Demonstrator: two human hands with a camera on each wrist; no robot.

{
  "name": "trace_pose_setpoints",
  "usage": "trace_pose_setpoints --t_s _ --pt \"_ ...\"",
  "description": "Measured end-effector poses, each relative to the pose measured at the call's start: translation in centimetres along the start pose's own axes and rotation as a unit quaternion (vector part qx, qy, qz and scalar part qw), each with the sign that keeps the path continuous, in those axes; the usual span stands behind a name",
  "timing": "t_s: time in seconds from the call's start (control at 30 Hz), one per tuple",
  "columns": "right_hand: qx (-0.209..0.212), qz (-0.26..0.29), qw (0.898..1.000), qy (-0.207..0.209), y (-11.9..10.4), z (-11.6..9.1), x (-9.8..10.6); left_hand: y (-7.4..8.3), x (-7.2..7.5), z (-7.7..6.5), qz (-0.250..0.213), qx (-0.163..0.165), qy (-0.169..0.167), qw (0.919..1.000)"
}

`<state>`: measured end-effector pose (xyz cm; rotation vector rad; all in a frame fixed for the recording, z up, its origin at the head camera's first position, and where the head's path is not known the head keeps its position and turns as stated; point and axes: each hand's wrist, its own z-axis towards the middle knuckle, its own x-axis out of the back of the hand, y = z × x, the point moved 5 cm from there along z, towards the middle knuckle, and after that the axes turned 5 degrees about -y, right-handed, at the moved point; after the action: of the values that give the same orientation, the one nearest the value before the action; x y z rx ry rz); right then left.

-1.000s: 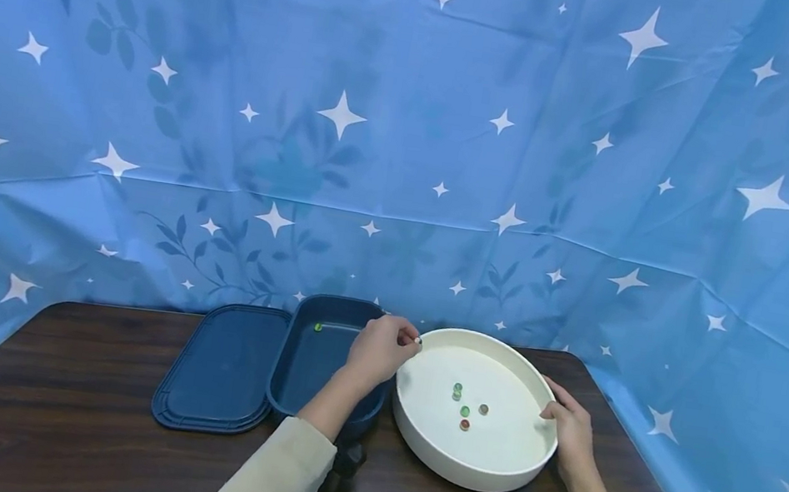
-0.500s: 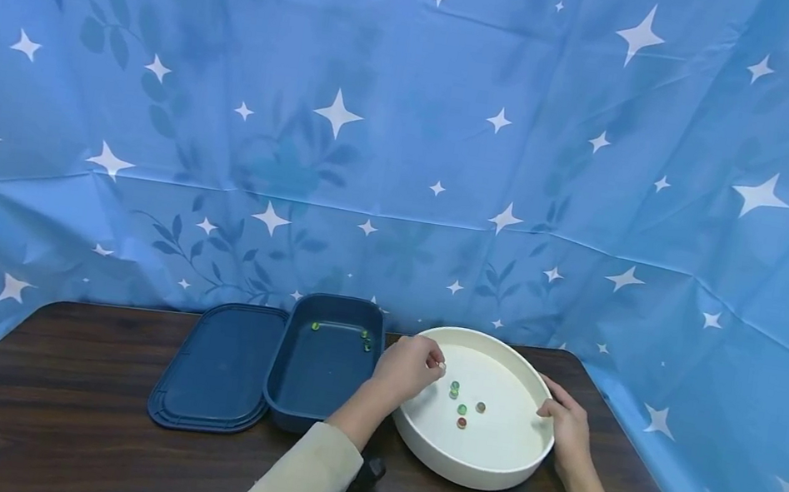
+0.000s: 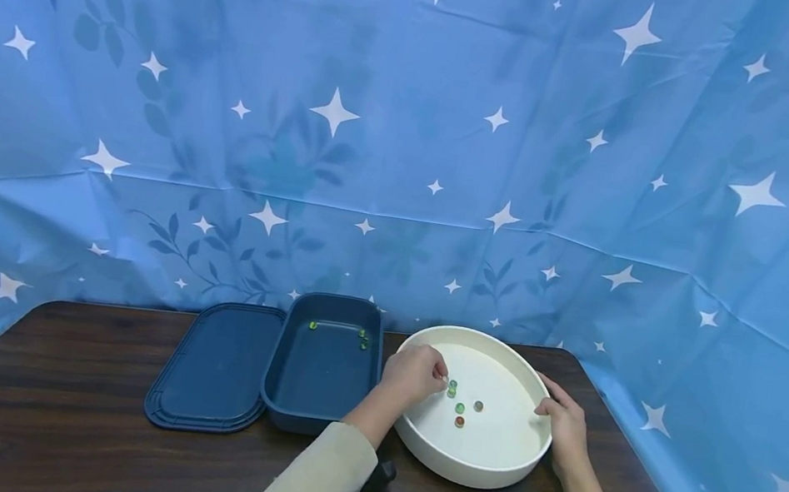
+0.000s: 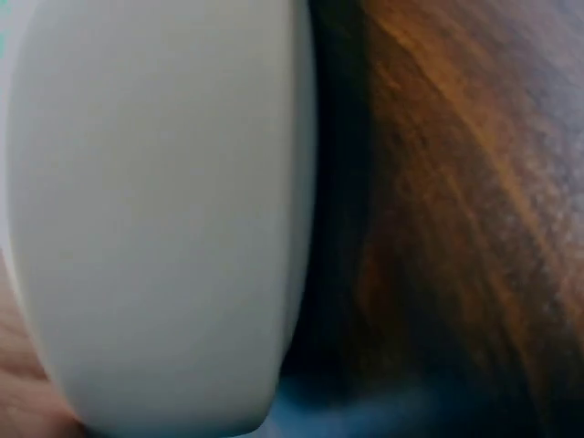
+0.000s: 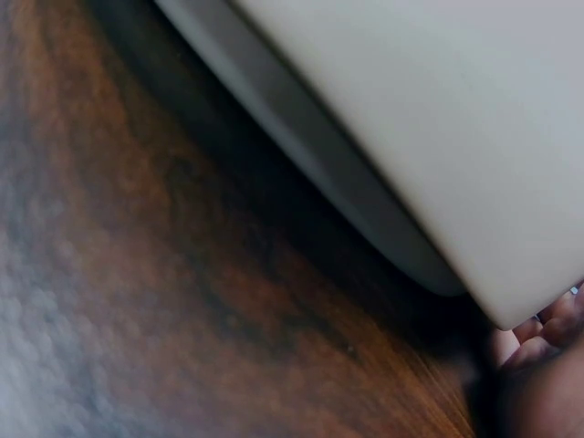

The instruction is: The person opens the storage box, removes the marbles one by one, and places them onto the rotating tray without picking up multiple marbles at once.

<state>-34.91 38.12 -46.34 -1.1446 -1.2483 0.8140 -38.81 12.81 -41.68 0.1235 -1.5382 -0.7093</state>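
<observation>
A round white tray (image 3: 464, 473) with a raised wall stands on the table's right part. Several small glass marbles lie on its floor, among them a green marble (image 3: 459, 408) and a reddish one (image 3: 459, 422). My left hand (image 3: 414, 375) reaches over the tray's left rim, fingers bent down, fingertips right beside two green marbles (image 3: 452, 389). My right hand (image 3: 565, 430) grips the right rim, thumb inside and fingers outside. In the left wrist view the tray's outer wall (image 4: 155, 210) fills much of the picture; right-hand fingers (image 5: 561, 319) show beneath the wall in the right wrist view.
Left of the tray is a dark blue rectangular box (image 3: 313, 415) holding a few green marbles (image 3: 363, 339). Beside it lies a flat blue lid (image 3: 214, 368). The dark wooden table (image 3: 79, 387) ends at a blue star-patterned curtain (image 3: 377, 151).
My left hand has moved right, from over the box's right edge to the marbles in the tray, uncovering marbles in the box. The right hand keeps its grip on the rim.
</observation>
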Motion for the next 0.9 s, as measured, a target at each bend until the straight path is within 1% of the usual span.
trace_pose_setpoints --t_s 0.13,0.27,0.57,0.77,0.9 --pt "-0.001 0.004 1.000 0.000 0.1 0.0 0.0 0.2 -0.2 -0.1 0.050 0.012 0.016 0.9985" --pt "-0.001 0.002 1.000 0.001 0.1 0.1 -0.1 0.3 -0.4 -0.2 0.078 0.019 0.032 0.9963" --pt "0.015 0.018 1.000 -0.005 0.1 -0.1 -0.2 0.2 -1.0 0.0 0.089 0.026 0.012 0.9956" --pt "0.016 0.018 1.000 -0.005 0.0 -0.1 -0.2 0.1 -1.1 0.1 0.093 0.018 0.016 0.9954" --pt "0.014 0.018 1.000 -0.004 0.1 -0.1 -0.1 0.1 -1.2 0.1 0.093 0.022 0.011 0.9954"
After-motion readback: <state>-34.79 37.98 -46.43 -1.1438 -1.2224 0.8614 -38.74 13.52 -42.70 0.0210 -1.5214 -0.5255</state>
